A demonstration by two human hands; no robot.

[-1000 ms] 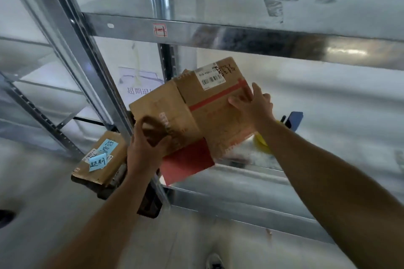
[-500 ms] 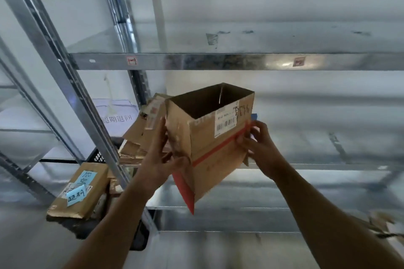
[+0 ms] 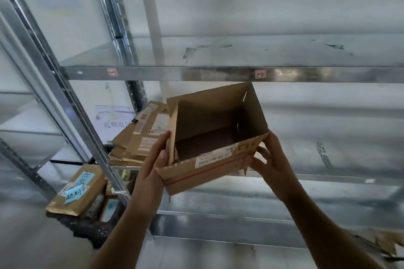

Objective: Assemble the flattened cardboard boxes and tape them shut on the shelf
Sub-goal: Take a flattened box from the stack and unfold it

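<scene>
**Box opened up in the air, flaps and tape yet to come**

The cardboard box [image 3: 218, 129] is held up in front of the metal shelf [image 3: 196, 73]. It sits below the upper board and seems to hang clear of the lower one, with its open mouth tipped toward the camera. Its walls stand square and the inside is dark. Whether the bottom flaps are folded shut cannot be told from here. The near flap [image 3: 207, 166], with a white label and a red stripe, hangs outward toward the person.

The left hand [image 3: 156, 166] lies against the box's left end, its fingers [image 3: 163, 143] straight and flat against that wall, pressing rather than gripping. The right hand [image 3: 271, 159] grasps the near right corner, its fingers curled under the flap's edge and the thumb on top.

A stack of flattened boxes [image 3: 140, 137] leans on the shelf just left of the held box. A taped parcel with blue notes [image 3: 76, 190] lies lower, outside the upright.

The step in hand looks like shaping: the box is opened and being held square. The next move probably calls for setting it on the lower shelf board for support, folding the flaps in and holding them down with one hand. No tape shows in view, so it must be found first.
</scene>
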